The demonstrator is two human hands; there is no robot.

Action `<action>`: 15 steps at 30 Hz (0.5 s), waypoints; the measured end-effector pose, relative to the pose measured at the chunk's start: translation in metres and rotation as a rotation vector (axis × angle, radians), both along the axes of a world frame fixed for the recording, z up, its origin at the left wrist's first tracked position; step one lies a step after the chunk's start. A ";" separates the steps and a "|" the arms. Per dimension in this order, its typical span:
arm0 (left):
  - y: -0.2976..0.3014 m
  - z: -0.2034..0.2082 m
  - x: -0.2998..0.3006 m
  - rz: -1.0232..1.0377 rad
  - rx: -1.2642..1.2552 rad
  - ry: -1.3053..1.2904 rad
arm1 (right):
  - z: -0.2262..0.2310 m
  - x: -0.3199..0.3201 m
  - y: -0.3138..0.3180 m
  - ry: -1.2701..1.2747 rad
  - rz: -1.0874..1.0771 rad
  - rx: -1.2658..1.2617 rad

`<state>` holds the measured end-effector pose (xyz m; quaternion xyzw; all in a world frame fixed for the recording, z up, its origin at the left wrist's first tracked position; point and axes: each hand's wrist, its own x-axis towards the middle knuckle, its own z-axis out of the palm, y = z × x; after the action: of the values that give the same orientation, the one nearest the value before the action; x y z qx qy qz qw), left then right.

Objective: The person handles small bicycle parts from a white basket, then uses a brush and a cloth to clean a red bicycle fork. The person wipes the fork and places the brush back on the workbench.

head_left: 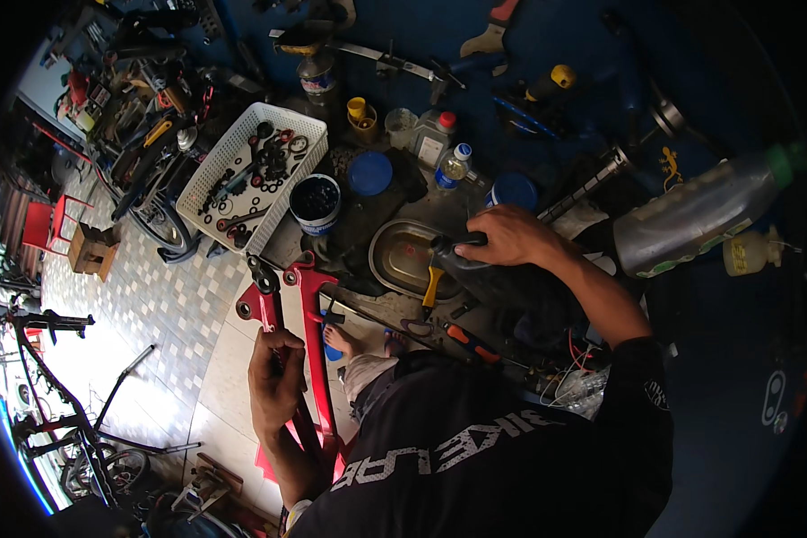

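My left hand [274, 377] is closed around one arm of a pinkish-red bicycle frame part [317, 359], which has pivot eyes at its upper ends. The part slants upward in front of my body, left of the middle. Farther right, my right hand [508, 236] grips a black thing with a rounded end [457, 247] over the bench; its kind is hard to make out in the dark. Beside it lie an oval metal tray [381, 235] and a yellow-handled tool [433, 285]. An orange-and-black screwdriver [472, 342] lies nearer me.
A white perforated basket [213, 179] holds many small bike parts. Next to it stand an open tub of dark grease [316, 203], a blue lid [369, 173] and a small clear bottle [453, 168]. A large plastic bottle [699, 215] lies at right; a wooden stool [92, 249] stands on the tiled floor.
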<state>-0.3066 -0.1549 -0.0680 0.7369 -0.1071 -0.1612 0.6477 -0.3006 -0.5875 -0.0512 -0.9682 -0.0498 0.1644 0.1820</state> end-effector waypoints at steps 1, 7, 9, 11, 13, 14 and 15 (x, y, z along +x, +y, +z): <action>0.000 -0.001 0.000 0.002 0.008 -0.012 | -0.002 0.001 0.000 0.017 0.002 0.002; 0.002 -0.012 -0.002 0.017 0.018 -0.050 | -0.004 0.004 0.000 0.024 0.032 -0.017; 0.002 -0.013 -0.003 0.016 0.019 -0.053 | -0.004 0.005 0.000 0.043 0.042 -0.030; 0.001 -0.012 -0.003 0.016 0.017 -0.041 | -0.005 0.006 0.000 0.046 0.046 -0.028; 0.001 -0.011 -0.003 0.009 0.019 -0.043 | -0.009 0.005 -0.002 0.035 0.041 -0.011; 0.000 -0.010 -0.003 0.002 0.022 -0.052 | -0.009 0.005 -0.002 0.028 0.041 -0.007; 0.000 -0.009 -0.002 -0.005 0.027 -0.061 | -0.010 0.005 -0.002 0.020 0.042 -0.003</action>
<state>-0.3090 -0.1551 -0.0773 0.7498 -0.1265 -0.1416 0.6339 -0.2952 -0.5893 -0.0610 -0.9656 -0.0681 0.1778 0.1774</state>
